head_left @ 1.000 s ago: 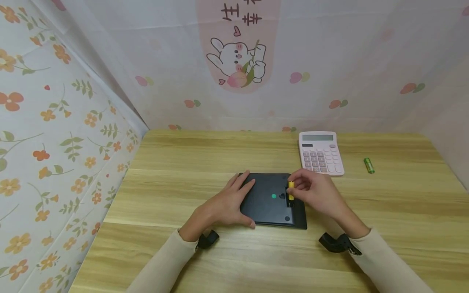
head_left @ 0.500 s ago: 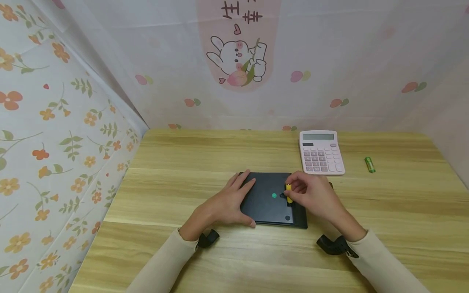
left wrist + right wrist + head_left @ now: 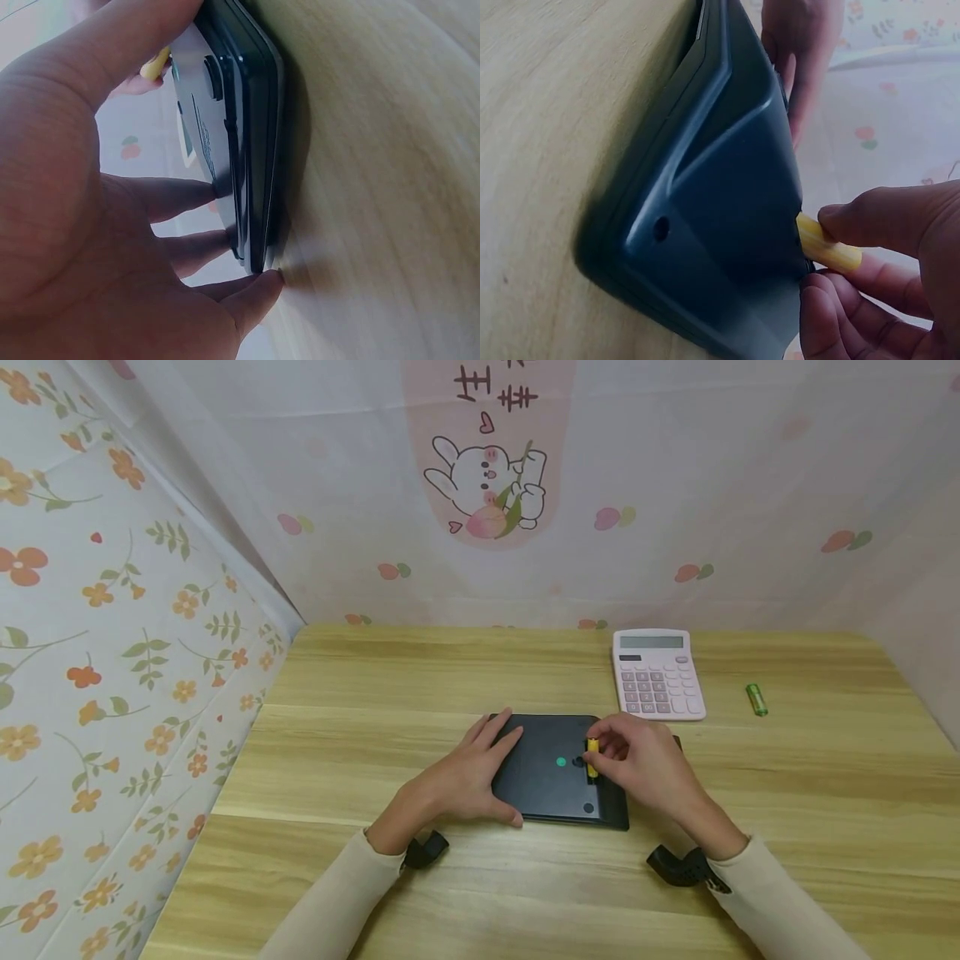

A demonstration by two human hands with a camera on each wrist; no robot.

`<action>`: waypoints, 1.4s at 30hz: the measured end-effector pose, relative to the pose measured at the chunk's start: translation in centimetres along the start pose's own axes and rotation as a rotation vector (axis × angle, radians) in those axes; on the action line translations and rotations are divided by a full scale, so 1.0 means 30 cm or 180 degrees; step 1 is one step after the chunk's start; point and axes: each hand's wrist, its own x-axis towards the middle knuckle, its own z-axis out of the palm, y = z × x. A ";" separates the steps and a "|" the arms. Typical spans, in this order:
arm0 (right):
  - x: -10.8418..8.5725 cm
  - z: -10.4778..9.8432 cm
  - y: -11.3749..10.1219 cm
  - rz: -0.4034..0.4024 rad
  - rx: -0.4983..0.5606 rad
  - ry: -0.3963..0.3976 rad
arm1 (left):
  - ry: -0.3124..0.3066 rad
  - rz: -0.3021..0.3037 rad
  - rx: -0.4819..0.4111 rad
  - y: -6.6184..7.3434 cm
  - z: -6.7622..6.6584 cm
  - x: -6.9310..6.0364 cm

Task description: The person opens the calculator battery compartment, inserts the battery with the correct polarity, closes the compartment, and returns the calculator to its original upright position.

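Observation:
A black flat device [image 3: 540, 789] lies on the table with its underside up and a small battery slot uncovered near its right end. My left hand [image 3: 468, 777] rests spread on its left part, thumb at the near edge, as the left wrist view [image 3: 112, 225] also shows. Between thumb and fingers, my right hand [image 3: 651, 760] pinches a yellow battery [image 3: 593, 758] at the slot. In the right wrist view, one end of the yellow battery [image 3: 825, 244] meets the device's surface; how deep it sits in the slot is hidden.
A pink calculator [image 3: 678, 685] lies face up behind the right hand. Farther right is a green battery [image 3: 757, 699]. A dark edge [image 3: 678, 742] shows past the right hand, mostly covered. Patterned cloth [image 3: 360, 510] hangs along the table's back and left.
My right hand has shifted slightly toward me and left, bringing the yellow battery lower along the slot. The left hand and the device stay in place.

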 end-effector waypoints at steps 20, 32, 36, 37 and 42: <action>-0.009 0.026 0.016 -0.0119 -0.0125 0.0105 | -0.0006 0.0024 -0.0046 0.000 0.005 -0.005; -0.034 -0.007 0.021 -0.0251 -0.0162 -0.0149 | 0.0012 0.0038 -0.0038 0.003 0.002 -0.004; -0.053 -0.017 0.032 -0.0381 -0.0230 -0.0263 | 0.0013 0.0040 -0.0026 0.005 -0.002 -0.004; -0.057 -0.018 0.034 -0.0404 -0.0275 -0.0289 | 0.0016 0.0041 -0.0021 0.006 -0.002 -0.004; -0.069 -0.022 0.042 -0.0461 -0.0430 -0.0413 | 0.0021 0.0050 -0.0008 0.006 -0.004 -0.004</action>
